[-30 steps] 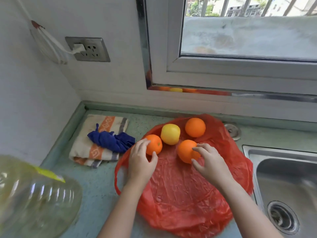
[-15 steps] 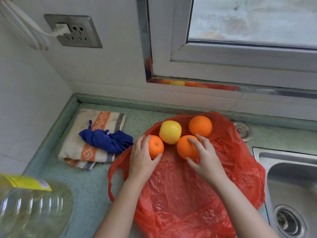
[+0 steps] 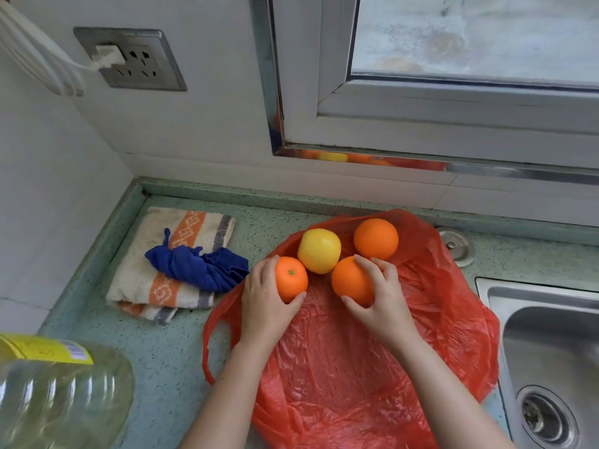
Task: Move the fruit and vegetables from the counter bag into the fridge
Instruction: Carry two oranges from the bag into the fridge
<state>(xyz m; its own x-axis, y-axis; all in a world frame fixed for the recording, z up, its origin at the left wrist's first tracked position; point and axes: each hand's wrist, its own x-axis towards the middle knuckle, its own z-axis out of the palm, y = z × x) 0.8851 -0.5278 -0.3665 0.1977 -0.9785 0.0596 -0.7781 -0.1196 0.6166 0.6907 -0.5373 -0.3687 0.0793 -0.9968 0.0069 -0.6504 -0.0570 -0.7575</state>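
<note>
Your left hand point(image 3: 262, 299): fingers point(image 3: 266, 268) curled round tangerine point(image 3: 291, 279), 10 o'clock on red plastic bag point(image 3: 356, 367). Your right hand point(image 3: 387, 301) grips orange point(image 3: 350, 280). Yellow apple point(image 3: 319, 251), second orange point(image 3: 376, 238) at 12 o'clock. Bag flat on desk point(image 3: 162, 351).

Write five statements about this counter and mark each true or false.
1. The left hand grips the small orange. True.
2. The right hand holds the yellow fruit. False: the right hand grips the middle orange; no hand holds the yellow fruit.
3. All four fruits sit over the red plastic bag. True.
4. The blue cloth lies inside the bag. False: the blue cloth lies on the striped towel, left of the bag.
5. A plug sits in the wall socket. True.
</note>
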